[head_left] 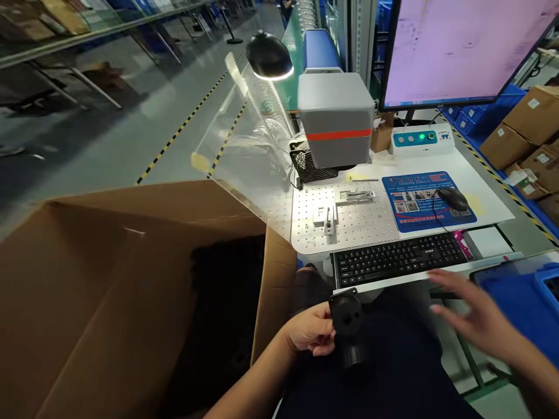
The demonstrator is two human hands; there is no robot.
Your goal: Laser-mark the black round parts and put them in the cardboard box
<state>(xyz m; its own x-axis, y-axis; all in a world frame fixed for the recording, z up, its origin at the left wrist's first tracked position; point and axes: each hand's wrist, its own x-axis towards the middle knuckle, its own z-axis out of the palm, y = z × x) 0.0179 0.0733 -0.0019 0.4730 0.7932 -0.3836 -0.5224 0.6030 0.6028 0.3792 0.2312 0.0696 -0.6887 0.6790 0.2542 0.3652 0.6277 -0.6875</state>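
My left hand (311, 330) is closed on a black cylindrical part (348, 323) with holes in its round face, held over my lap beside the right flap of a big open cardboard box (109, 279). My right hand (474, 311) hovers with its fingers stretched out, empty, just below the front edge of a black keyboard (399, 258) and left of a blue bin (524, 302). It is slightly blurred by motion.
On the white bench stand a grey machine with a red stripe (337, 119), a perforated metal plate with a fixture (345, 218), a mouse (453, 198) on a blue mat, a monitor (463, 49) and a lamp (269, 56). Cartons (524, 134) are stacked at right.
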